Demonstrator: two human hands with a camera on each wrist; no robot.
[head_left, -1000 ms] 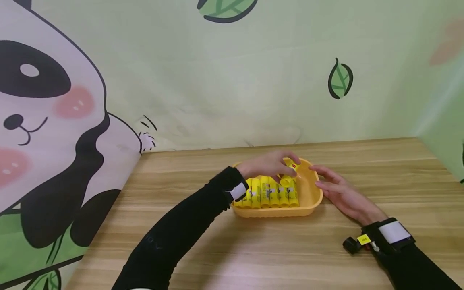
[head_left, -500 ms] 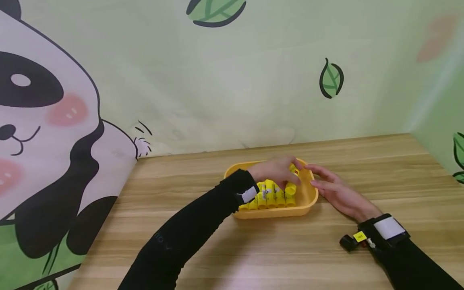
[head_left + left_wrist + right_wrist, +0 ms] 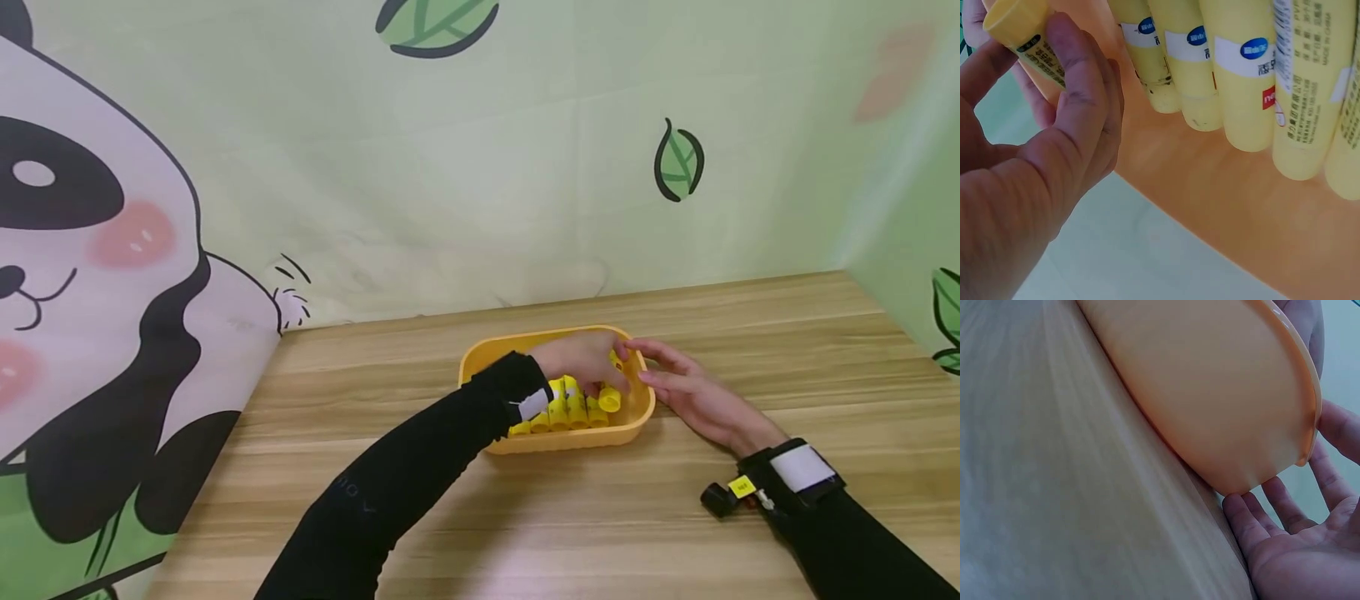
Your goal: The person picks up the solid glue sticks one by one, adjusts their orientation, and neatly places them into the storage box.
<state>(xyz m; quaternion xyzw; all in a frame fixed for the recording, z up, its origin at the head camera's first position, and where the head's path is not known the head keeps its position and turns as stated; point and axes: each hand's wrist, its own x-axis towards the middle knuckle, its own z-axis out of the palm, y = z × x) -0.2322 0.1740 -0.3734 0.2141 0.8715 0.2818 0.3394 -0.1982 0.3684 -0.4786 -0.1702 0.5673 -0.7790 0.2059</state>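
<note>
My left hand (image 3: 588, 360) pinches a yellow glue stick (image 3: 610, 401) between thumb and fingers, inside the right part of an orange plastic basket (image 3: 570, 441). In the left wrist view that glue stick (image 3: 1019, 24) is tilted, one end showing past the fingers. Several more yellow glue sticks (image 3: 1244, 81) lie side by side in a row to its left, partly hidden under the hand in the head view. My right hand (image 3: 701, 396) touches the basket's right end with extended fingers; in the right wrist view, its fingertips (image 3: 1235, 503) meet the outer wall (image 3: 1222, 394).
The basket stands on a wood-grain table (image 3: 600, 517), near the back wall (image 3: 510, 192) printed with leaves and a panda (image 3: 82, 275). A small black camera (image 3: 718, 500) juts from the right wrist strap.
My left hand has moved the glue stick slightly right and down, closer to the basket's right end. The right hand stays at the basket's end. The head view has shifted a little.
</note>
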